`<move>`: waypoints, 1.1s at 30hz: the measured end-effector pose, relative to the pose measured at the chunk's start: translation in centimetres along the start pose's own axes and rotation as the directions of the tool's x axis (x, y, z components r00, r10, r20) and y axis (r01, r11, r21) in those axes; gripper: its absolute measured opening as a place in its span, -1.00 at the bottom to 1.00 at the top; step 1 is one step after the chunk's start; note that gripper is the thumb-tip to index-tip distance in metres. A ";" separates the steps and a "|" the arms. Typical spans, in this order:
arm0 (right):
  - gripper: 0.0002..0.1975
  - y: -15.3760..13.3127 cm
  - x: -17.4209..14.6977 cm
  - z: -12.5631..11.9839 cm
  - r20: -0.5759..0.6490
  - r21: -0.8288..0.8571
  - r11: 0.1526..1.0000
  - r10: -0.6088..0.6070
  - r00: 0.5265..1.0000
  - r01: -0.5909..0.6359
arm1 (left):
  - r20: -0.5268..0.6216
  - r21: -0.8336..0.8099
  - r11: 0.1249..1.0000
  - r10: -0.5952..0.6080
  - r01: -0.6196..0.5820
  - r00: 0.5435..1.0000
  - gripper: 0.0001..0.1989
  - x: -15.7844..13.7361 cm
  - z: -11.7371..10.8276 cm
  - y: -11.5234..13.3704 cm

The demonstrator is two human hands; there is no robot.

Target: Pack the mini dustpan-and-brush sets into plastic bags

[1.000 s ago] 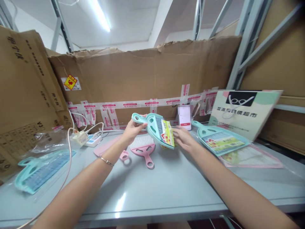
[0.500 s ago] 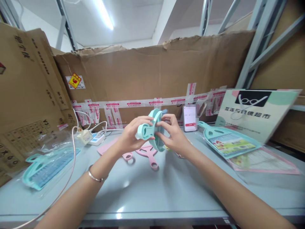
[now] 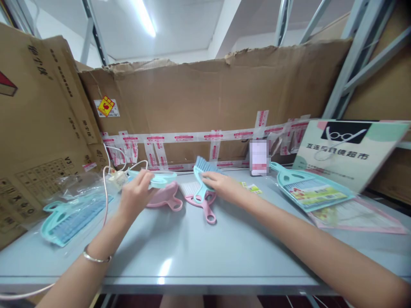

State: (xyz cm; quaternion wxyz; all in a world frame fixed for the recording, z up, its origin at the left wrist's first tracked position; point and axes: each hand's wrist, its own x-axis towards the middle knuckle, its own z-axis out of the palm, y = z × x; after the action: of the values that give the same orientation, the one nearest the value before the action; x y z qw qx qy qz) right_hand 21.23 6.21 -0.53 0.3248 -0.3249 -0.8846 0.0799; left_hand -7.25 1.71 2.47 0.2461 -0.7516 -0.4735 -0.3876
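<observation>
My left hand (image 3: 136, 194) is closed on a teal dustpan (image 3: 164, 179), seen almost edge-on at the left of centre. The teal brush (image 3: 199, 182), its blue bristles pointing up and away, is gripped by my right hand (image 3: 223, 186) near the middle. Below the teal dustpan lies a pink dustpan (image 3: 163, 197) with a looped handle. A pink brush (image 3: 208, 210) with pale bristles rests on the table, partly hidden behind the teal brush. My fingers cover part of both teal pieces.
A bagged teal dustpan set (image 3: 69, 220) lies at left, near a power adapter (image 3: 118, 180) and cables. On the right are another teal set (image 3: 316, 192), a pink packaged set (image 3: 366, 218) and a printed board (image 3: 346, 158). A phone (image 3: 259, 158) leans against the cardboard (image 3: 199, 98).
The teal dustpan and brush, held together before, are now apart. My left hand has moved left with the dustpan; my right hand holds the brush lower, over the pink brush.
</observation>
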 end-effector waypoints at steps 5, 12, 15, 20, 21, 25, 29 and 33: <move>-0.55 1.2 0.1 3.0 0.162 0.041 0.999 -0.025 0.987 0.019 | 0.472 0.115 0.988 0.032 -0.098 0.881 -0.84 -2.2 2.3 0.6; -0.51 2.2 -3.5 -1.0 0.041 -0.005 0.998 0.062 0.997 -0.062 | 0.586 -0.010 0.992 0.109 -0.128 0.803 -0.64 -2.6 2.4 2.4; -0.70 4.5 -7.4 -5.3 -0.220 -0.060 0.956 0.267 0.938 -0.286 | 0.621 -0.065 0.984 0.171 -0.167 0.765 -0.65 -2.6 2.3 2.8; -0.81 7.8 -15.0 -13.1 -0.515 -0.089 0.706 0.571 0.639 -0.702 | 0.685 -0.208 0.974 0.212 -0.091 0.697 -0.72 -1.9 1.9 0.7; -0.82 8.1 -16.3 -14.2 -0.545 -0.078 0.658 0.601 0.585 -0.749 | 0.689 -0.241 0.968 0.225 -0.075 0.689 -0.69 -1.7 1.7 0.1; -0.85 9.5 -19.7 -16.7 -0.575 0.024 0.445 0.738 0.352 -0.895 | 0.687 -0.405 0.914 0.310 -0.008 0.657 -0.81 -1.7 0.8 -0.5; -0.86 11.5 -20.2 -16.3 -0.464 0.096 0.357 0.842 0.276 -0.929 | 0.696 -0.517 0.853 0.375 0.065 0.612 -0.93 -2.5 0.8 1.0; -0.85 12.7 -19.3 -15.3 -0.478 0.088 0.319 0.845 0.240 -0.944 | 0.656 -0.547 0.836 0.390 0.051 0.645 -0.88 -2.8 1.8 0.8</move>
State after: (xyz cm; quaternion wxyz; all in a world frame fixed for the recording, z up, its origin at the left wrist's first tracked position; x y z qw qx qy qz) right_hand 48.58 2.92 -3.21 0.3718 -0.8143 -0.4389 0.0779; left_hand -6.62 1.17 -0.87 -0.1452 -0.9224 -0.3328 -0.1314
